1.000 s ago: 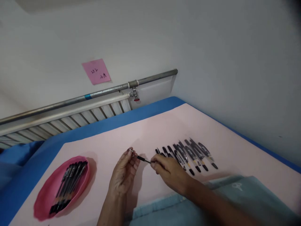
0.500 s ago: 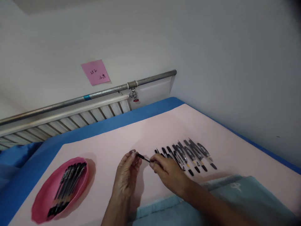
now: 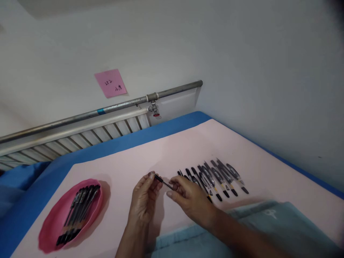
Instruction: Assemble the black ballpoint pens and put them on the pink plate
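Note:
My left hand [image 3: 145, 197] pinches one end of a slim pen part [image 3: 167, 185] between thumb and fingertips, at its thicker black section. The thin dark shaft slopes down to the right towards my right hand [image 3: 195, 199]. There the fingers curl about its far end, with the thumb slightly apart below it; the exact contact is partly hidden. Just beyond my right hand lies a row of disassembled pen pieces [image 3: 215, 177], with black caps, clear barrels and thin tips, and my hand covers some of them.
At the left a pink dish [image 3: 48, 229] holds several black pens [image 3: 77, 211] side by side. A pale pink sheet [image 3: 129, 159] covers the blue table [image 3: 107, 148]. Teal cloth [image 3: 258, 225] lies at the near edge. A radiator [image 3: 107, 134] and a pipe [image 3: 177, 88] run along the wall.
My right thumb has moved away from the shaft and the fingers have loosened, showing more of it. My left hand keeps its pinch. The view has shifted very slightly.

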A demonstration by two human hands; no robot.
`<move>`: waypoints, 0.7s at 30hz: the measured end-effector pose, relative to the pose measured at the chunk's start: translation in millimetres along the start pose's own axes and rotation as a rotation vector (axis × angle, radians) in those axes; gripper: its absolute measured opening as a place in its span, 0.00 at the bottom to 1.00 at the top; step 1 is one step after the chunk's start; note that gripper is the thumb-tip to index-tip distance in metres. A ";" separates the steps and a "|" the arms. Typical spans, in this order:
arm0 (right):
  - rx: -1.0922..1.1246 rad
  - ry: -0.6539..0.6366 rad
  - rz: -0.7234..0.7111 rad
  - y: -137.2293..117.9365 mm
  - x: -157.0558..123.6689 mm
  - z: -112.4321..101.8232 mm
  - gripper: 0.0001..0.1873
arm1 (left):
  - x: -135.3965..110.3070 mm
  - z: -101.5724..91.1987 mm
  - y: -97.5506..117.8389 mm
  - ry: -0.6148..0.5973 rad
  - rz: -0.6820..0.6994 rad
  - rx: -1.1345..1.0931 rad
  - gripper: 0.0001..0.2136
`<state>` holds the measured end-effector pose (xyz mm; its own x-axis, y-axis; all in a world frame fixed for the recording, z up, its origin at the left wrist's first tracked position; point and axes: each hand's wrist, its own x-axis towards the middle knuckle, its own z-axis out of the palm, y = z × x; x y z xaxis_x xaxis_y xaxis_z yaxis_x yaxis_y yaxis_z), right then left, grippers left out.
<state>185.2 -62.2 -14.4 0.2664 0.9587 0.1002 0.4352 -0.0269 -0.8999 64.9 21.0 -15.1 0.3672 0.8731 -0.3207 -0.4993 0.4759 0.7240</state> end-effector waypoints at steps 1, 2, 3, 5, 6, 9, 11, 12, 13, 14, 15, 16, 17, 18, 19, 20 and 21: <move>-0.028 0.034 -0.011 -0.1 -0.3 0.0 0.06 | 0.0 0.2 0.3 0.021 0.009 -0.002 0.06; -0.066 0.066 -0.025 0.0 -0.6 -0.2 0.07 | 0.0 0.5 0.6 0.042 0.020 -0.002 0.06; -0.105 0.089 -0.039 0.3 -0.8 -0.5 0.06 | 0.1 0.7 0.7 0.056 0.029 -0.003 0.06; -0.148 0.087 -0.075 1.4 -1.2 -1.3 0.02 | 0.3 0.9 1.0 0.059 0.033 -0.004 0.06; -0.149 0.068 -0.090 2.0 -1.3 -1.5 0.03 | 0.6 0.8 1.2 0.054 0.027 -0.006 0.06; -0.130 0.031 -0.104 3.5 -1.7 -1.3 0.05 | 1.9 0.6 2.4 0.063 0.005 -0.027 0.05; -0.160 0.055 -0.104 3.9 -2.1 -0.8 0.06 | 2.8 0.7 3.6 0.087 0.007 -0.042 0.05; -0.188 0.072 -0.108 3.9 -2.2 -0.7 0.07 | 3.1 0.8 4.3 0.095 0.010 -0.045 0.05; -0.214 0.083 -0.113 3.8 -2.3 -0.8 0.07 | 3.4 0.9 4.9 0.096 0.012 -0.048 0.05; -0.227 0.082 -0.117 3.8 -2.3 -1.1 0.04 | 3.6 0.9 5.4 0.090 0.012 -0.049 0.04; -0.225 0.069 -0.118 3.7 -2.3 -1.4 0.03 | 3.7 0.6 5.8 0.080 0.012 -0.052 0.04; -0.211 0.048 -0.115 3.7 -2.2 -1.8 0.05 | 3.9 0.2 6.2 0.070 0.010 -0.056 0.04; -0.192 0.029 -0.111 3.7 -2.1 -2.0 0.07 | 4.1 -0.4 6.5 0.063 0.009 -0.061 0.04; -0.179 0.022 -0.112 3.7 -2.1 -2.1 0.08 | 4.5 -1.2 6.7 0.063 0.009 -0.065 0.04; -0.181 0.027 -0.118 3.8 -2.1 -2.1 0.07 | 4.9 -1.9 6.9 0.070 0.010 -0.070 0.04; -0.197 0.043 -0.128 3.9 -2.1 -2.0 0.07 | 5.4 -2.6 7.0 0.079 0.014 -0.077 0.04; -0.220 0.065 -0.137 3.9 -2.1 -1.9 0.08 | 5.8 -3.2 7.3 0.085 0.017 -0.082 0.03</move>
<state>187.9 -64.8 -17.3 0.2438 0.9376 0.2480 0.6459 0.0338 -0.7627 60.9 29.8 -13.7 0.2918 0.8854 -0.3619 -0.5689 0.4648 0.6785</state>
